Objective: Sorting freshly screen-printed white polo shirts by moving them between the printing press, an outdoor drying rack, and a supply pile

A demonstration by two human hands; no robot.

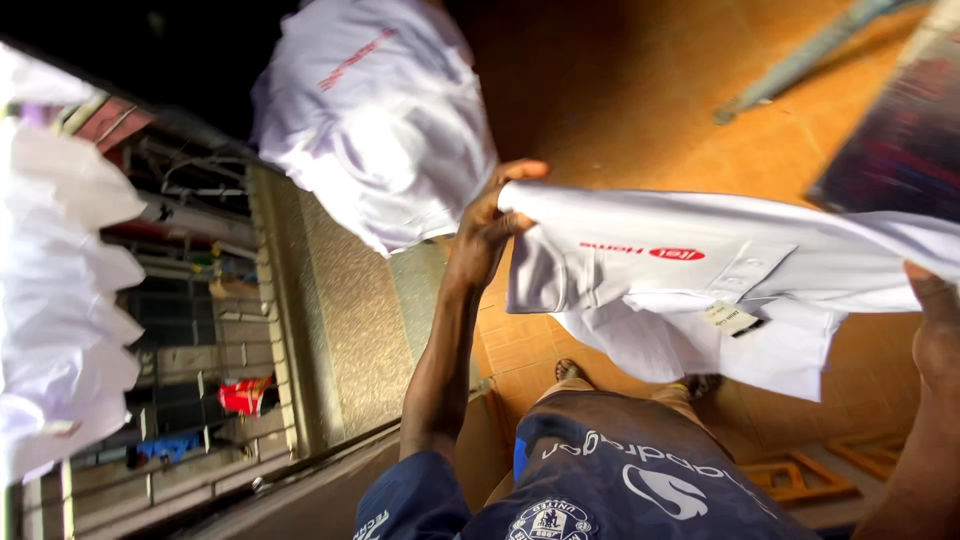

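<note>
Left hand [490, 225] grips white shirt [700, 290] at one end; right hand [935, 330] holds opposite end, fingers hidden. Shirt stretched between hands, above tiled floor [640, 110]. Second white garment [375, 120] hangs just above left hand.

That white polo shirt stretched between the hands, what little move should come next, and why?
Probably a lift and a gentle shake. The white cotton polo shirt with red print is pinched at one shoulder by the left hand and at the other end by the right hand, yet its lower part sags in bunched folds over the orange tiled floor.
</note>
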